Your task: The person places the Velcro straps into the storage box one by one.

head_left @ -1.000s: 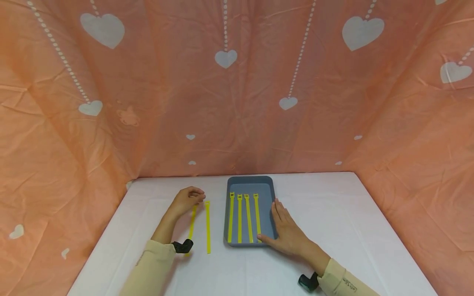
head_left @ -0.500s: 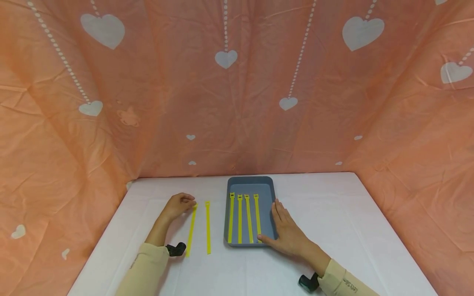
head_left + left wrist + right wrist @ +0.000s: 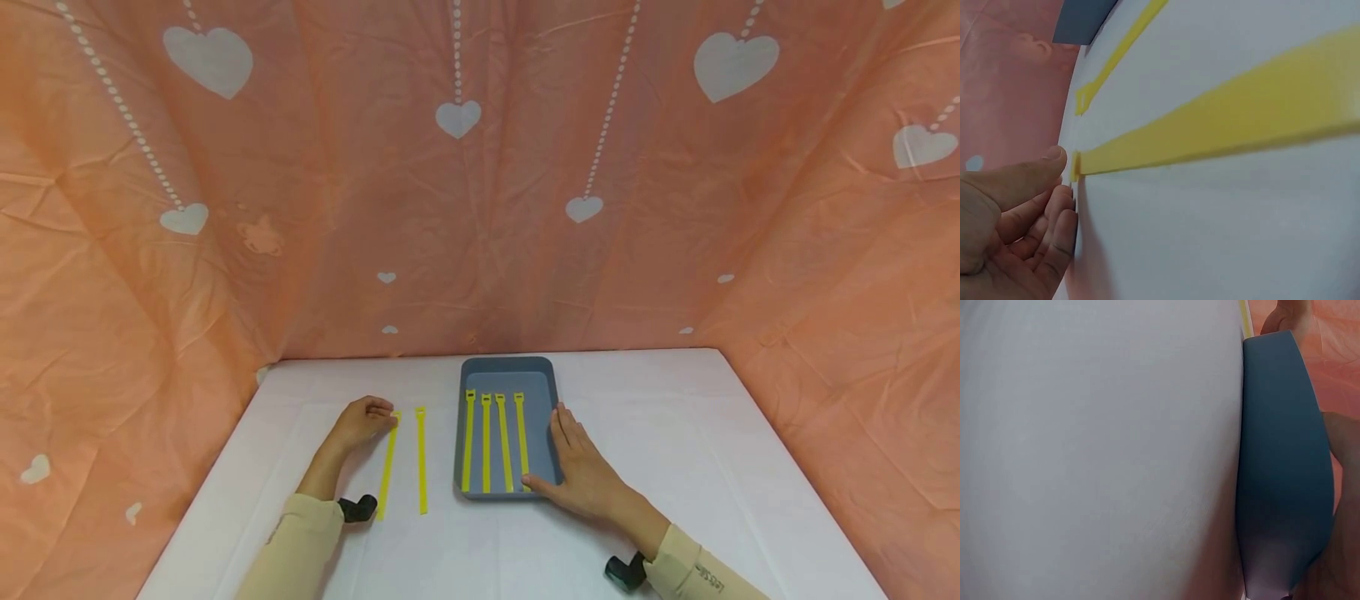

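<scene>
A slim yellow strap (image 3: 387, 471) lies on the white table (image 3: 675, 433), between eight and nine o'clock of the grey-blue tray (image 3: 506, 364). It is flat and smooth, its band ending in a slightly wider head that points between twelve and one o'clock. The left hand (image 3: 363, 423) is at that head, fingers loosely bent and thumb close to them; I cannot tell whether they pinch it. Just beside it, at three o'clock, a matching second strap (image 3: 422, 462) lies nearly straight, its head slotted and pointing to twelve. Inside the tray, four more straps (image 3: 486, 446) lie side by side, slotted heads toward twelve. The right hand (image 3: 583, 475) rests against the tray at four o'clock, thumb spread wide from its straight fingers.
</scene>
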{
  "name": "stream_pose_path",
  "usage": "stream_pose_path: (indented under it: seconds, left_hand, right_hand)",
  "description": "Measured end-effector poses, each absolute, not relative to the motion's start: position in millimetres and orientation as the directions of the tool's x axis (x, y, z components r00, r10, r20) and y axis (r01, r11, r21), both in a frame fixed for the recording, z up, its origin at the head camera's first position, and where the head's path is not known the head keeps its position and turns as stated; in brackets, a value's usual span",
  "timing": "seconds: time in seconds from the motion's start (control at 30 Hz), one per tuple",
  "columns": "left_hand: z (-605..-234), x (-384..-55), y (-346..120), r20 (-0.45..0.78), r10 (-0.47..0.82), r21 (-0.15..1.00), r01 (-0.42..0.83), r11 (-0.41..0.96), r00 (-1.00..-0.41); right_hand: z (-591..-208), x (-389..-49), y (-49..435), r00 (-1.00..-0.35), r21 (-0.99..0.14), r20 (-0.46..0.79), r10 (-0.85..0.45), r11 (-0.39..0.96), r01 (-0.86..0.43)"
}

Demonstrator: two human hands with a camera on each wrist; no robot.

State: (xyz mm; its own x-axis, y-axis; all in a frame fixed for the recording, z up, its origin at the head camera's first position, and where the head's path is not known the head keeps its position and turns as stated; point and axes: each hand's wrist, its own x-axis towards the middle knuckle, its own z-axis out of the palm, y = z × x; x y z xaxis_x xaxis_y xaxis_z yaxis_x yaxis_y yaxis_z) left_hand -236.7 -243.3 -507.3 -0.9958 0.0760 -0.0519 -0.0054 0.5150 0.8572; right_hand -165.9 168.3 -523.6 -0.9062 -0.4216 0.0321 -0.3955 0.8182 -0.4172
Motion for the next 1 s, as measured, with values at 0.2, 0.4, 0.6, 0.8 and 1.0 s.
stream_pose_path:
  seconds: [0.2, 0.4, 0.6, 0.8, 1.0]
  left_hand:
    - [-508.1, -233.6, -245.9, -0.015, 0.106, 0.857, 0.042, 0.514, -0.994]
    - [-509.1, -236.3, -241.6, -0.070, 0.052, 0.827, -0.029, 0.562, -0.996]
    - [-509.5, -237.4, -239.6, -0.067, 0.031, 0.807, -0.036, 0.590, -0.997]
    - [-512.2, -239.8, -239.9, -0.067, 0.032, 0.796, -0.034, 0.604, -0.997]
    - [-512.6, -239.2, -239.9, -0.084, 0.024, 0.787, -0.052, 0.615, -0.996]
  right_hand:
    - [-523.4, -165.9, 168.9, -0.907, -0.420, 0.031, -0.420, 0.818, -0.393]
    - [-523.1, -166.3, 168.9, -0.905, -0.418, 0.032, -0.424, 0.817, -0.397]
    - [-523.3, -166.1, 169.1, -0.904, -0.425, 0.039, -0.426, 0.811, -0.401]
    - [-524.2, -166.5, 169.3, -0.905, -0.429, 0.032, -0.425, 0.812, -0.396]
    - [-524.2, -166.6, 169.6, -0.905, -0.430, 0.029, -0.425, 0.812, -0.395]
